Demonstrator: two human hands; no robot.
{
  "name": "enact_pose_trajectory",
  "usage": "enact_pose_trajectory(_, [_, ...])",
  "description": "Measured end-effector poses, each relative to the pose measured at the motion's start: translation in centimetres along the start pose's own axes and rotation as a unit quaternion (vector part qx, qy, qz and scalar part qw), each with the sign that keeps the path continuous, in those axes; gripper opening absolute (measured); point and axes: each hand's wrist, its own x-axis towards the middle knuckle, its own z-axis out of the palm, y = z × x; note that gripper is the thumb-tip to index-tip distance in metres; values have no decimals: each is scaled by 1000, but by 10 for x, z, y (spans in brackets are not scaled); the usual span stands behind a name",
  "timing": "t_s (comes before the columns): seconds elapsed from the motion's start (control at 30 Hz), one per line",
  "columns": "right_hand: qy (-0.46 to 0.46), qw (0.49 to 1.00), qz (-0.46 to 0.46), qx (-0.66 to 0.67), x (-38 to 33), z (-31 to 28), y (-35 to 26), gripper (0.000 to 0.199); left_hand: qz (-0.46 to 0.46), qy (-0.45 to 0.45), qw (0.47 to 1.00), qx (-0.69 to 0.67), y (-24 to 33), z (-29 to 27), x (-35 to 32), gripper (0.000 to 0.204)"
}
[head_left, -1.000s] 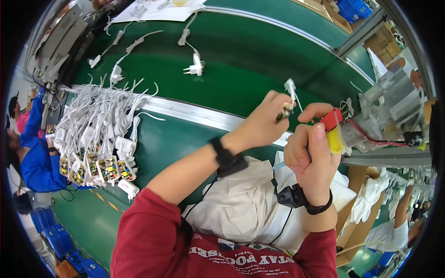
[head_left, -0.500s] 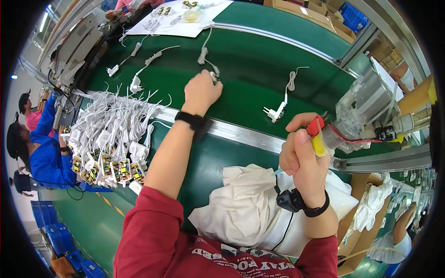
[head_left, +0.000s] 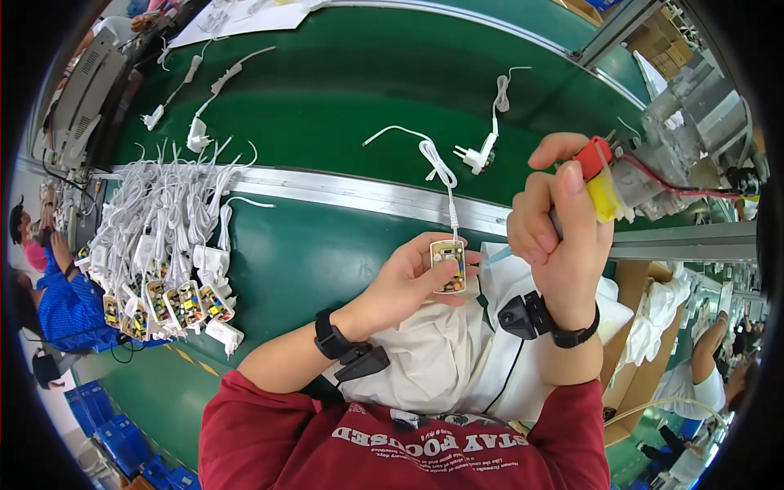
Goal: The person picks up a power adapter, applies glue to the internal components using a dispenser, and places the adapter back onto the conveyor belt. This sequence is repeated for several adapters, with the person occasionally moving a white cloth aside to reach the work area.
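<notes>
Green belt surface point(head_left: 351, 90) filled the upper half of the head view, with a metal rail point(head_left: 343, 194) running across the middle and a green tabletop point(head_left: 310, 261) below it.

Head view, centre: the left hand point(head_left: 404, 286) pinched a small open circuit board point(head_left: 448, 265) between thumb and fingers, component face turned up toward the camera, probably so the parts could be seen and reached. Its white cord point(head_left: 441, 175) trailed up over the rail onto the belt, slack, left lying out of the way.

Head view, right of centre: the right hand point(head_left: 563, 237) was clenched around a tool with a red and yellow handle point(head_left: 596, 184), held upright just beside the board, tip end hidden behind the fingers. A red lead ran from it toward grey machinery point(head_left: 694, 122) at upper right. The tool sat near the board, not touching it as far as could be told.

Head view, left: a heap of corded boards point(head_left: 155, 261) lay fanned on the tabletop within the left arm's reach, boards toward the near edge. A loose white plug with cord point(head_left: 482, 151) lay on the belt, well apart from the heap.

Lower frame: white cloth point(head_left: 441, 367) lay over the lap. Other workers showed at far left and lower right.
</notes>
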Motion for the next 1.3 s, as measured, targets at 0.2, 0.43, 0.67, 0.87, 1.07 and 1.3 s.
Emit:
enact_pose_trajectory(0.2, [-38, 999, -20, -22, 0, 2, 10, 33, -35, -62, 997, 18, 0, 6, -8, 39])
enact_pose_trajectory(0.43, [-31, 999, -8, -31, -3, 6, 14, 30, -32, -82, 996, -6, -3, 9, -8, 39])
enact_pose_trajectory(0.67, [-21, 999, -4, -42, -4, 9, 16, 31, -14, -97, 995, 1, -2, 7, -9, 38])
enact_pose_trajectory(0.87, [-41, 997, -11, 65, -4, 1, 16, 27, -30, -96, 995, -8, -1, 7, -8, 40])
enact_pose_trajectory(1.07, [-31, 998, 17, 51, -8, -1, 8, 31, -34, -74, 997, -12, -1, 4, -7, 38])
enact_pose_trajectory(1.3, [-33, 998, 45, 13, -16, 9, 6, 32, -22, -32, 994, -106, 2, -5, -5, 34])
